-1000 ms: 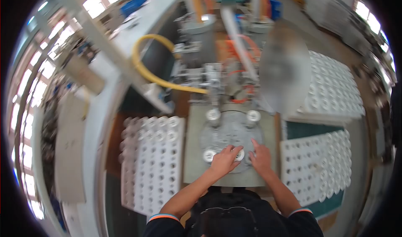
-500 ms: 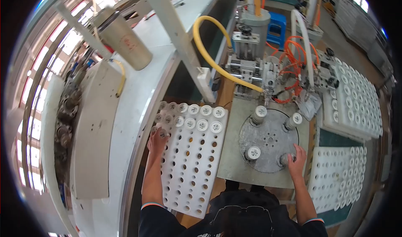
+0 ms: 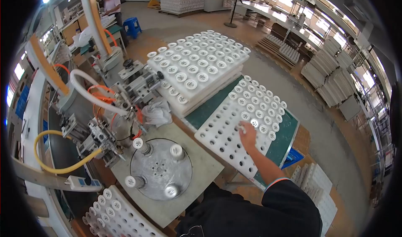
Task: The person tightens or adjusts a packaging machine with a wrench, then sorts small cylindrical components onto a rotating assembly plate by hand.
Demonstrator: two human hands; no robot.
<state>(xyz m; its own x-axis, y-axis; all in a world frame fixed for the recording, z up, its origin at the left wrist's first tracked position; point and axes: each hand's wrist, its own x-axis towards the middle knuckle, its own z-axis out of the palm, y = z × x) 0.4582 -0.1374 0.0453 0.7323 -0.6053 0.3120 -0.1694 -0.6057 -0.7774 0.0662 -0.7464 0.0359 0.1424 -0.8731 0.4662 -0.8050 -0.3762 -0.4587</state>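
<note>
My right hand (image 3: 248,135) is over the right white tray (image 3: 215,130), at the border between its bare holes and its filled rows. Its fingers are curled together; something pale shows at the fingertips, too small to make out. Right beside the fingers sits a shiny round white-topped part (image 3: 254,122). Several similar parts fill the tray's far side. My left hand is out of view. On the round metal turntable (image 3: 157,169) stand a front fixture (image 3: 171,190) with a shiny top and several white-topped parts, one of them at the left (image 3: 132,181).
Metal machine heads (image 3: 98,134) with orange and yellow hoses stand behind the turntable. A stack of filled trays (image 3: 201,65) rises beyond the right tray, next to a crumpled white cloth (image 3: 157,112). Another part-filled tray (image 3: 125,220) lies at lower left. A person (image 3: 111,5) is far back.
The view has swung to the right. My right hand has left the turntable's edge and is now over the right tray. My left hand, earlier at the left tray's parts, has gone out of view.
</note>
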